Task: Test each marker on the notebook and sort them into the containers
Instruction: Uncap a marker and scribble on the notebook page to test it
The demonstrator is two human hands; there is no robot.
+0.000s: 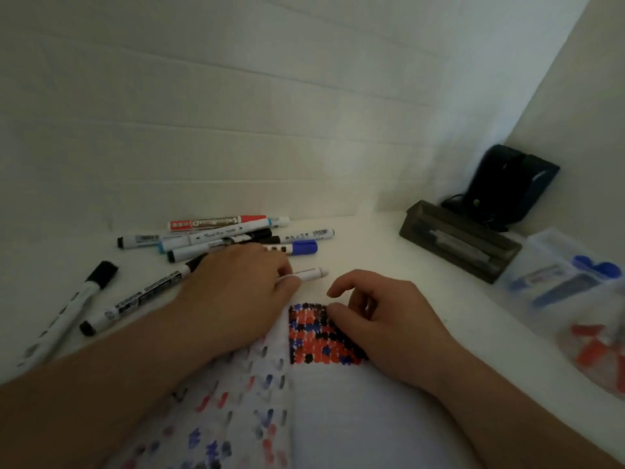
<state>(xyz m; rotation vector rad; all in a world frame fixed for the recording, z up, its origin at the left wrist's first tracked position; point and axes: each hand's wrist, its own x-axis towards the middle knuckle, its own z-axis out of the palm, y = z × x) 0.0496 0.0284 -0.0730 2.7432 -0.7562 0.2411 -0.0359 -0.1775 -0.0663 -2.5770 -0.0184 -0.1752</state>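
We see the left hand (pixel 233 286) lying over the top edge of the open notebook (pixel 355 418), its fingers curled down onto a white marker (pixel 306 274) whose tip pokes out to the right of the fingertips; whether they fully grip it or only press on it we cannot tell. The right hand (pixel 382 319) rests on the notebook's right page, fingers loosely bent and apart, holding nothing, with the thumb touching a dense block of red, blue and black marks (pixel 318 333). The left page carries scattered strokes in the same colours.

Toward the table's (pixel 372 238) far edge, by the wall, we see a pile of markers (pixel 233 236); the topmost is red-labelled, but its print is too blurred to read. Two black-capped markers (pixel 101 299) lie near the left edge. Along the right edge sit a dark tray (pixel 460 245), a clear box (pixel 568 269) with blue-capped markers, and, nearest us, another clear container (pixel 595 353) with red caps inside.
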